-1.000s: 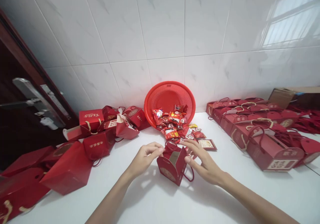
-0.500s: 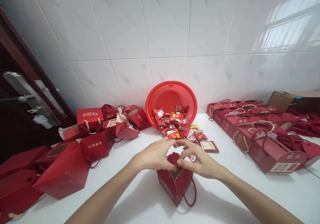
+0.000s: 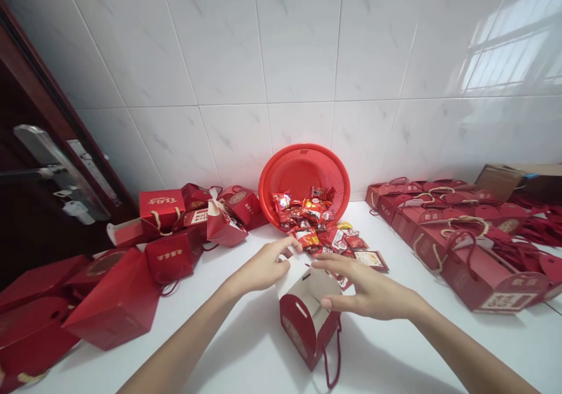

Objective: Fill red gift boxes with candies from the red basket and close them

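A small red box point(image 3: 302, 324) stands on the white table with its top flaps spread and its pale inside showing. A dark red cord handle point(image 3: 336, 359) hangs from its right side. At the box's far left flap is my left hand point(image 3: 267, 265), its fingers curled with thumb and fingertips near the flap's edge; whether it grips the flap is unclear. Over the right side of the box, my right hand point(image 3: 364, 285) has its thumb and fingers apart. Just beyond the hands, wrapped sweets point(image 3: 314, 212) spill out of a tilted red basket point(image 3: 266, 177).
Red gift boxes point(image 3: 171, 256) are heaped on the left. Rows of red boxes with rope handles point(image 3: 465, 265) lie on the right, beside a brown carton point(image 3: 500, 180). A dark door with a metal handle point(image 3: 48, 154) is at far left, and a tiled wall point(image 3: 302, 43) behind.
The box's top has come apart, and its flaps now spread to show the inside. My hands have moved apart, the right one to the right. The view has shifted slightly.
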The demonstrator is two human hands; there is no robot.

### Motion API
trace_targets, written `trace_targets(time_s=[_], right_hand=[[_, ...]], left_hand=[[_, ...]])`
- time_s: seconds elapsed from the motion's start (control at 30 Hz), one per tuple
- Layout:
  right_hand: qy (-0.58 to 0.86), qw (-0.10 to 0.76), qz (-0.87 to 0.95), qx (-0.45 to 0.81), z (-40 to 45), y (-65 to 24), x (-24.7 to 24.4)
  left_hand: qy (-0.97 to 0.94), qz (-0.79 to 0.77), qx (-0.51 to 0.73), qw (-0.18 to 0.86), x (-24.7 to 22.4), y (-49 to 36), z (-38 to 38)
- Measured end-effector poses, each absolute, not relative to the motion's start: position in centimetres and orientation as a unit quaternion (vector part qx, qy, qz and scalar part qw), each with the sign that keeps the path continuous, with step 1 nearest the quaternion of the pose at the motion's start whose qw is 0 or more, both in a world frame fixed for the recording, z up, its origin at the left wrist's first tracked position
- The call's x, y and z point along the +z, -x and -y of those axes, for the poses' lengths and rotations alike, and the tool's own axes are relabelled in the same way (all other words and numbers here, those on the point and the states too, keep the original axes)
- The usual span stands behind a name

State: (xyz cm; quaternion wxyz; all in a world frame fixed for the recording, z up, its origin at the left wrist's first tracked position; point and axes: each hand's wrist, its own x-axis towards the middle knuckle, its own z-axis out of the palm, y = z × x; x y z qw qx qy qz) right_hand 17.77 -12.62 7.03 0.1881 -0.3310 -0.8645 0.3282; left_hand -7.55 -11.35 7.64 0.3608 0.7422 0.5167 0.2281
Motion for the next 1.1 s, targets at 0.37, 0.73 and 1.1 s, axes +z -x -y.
trace_targets(time_s=[0.37,0.73,1.1], right_hand=[[0.335,0.157,0.773,0.515,12.7,-18.9,4.4],[0.347,0.177,0.756,0.526,12.8,-18.5,-0.2],[0.304,0.24,0.823,0.417,8.3,-18.4,2.9]], left_hand=[[-0.729,-0.565,0.177,0.344,6.3,7.7,12.5],[-0.791,-0.432,0.049,0.43,6.8,11.1,13.6],[-0.806,-0.444,0.06,0.387,7.9,11.3,10.6]])
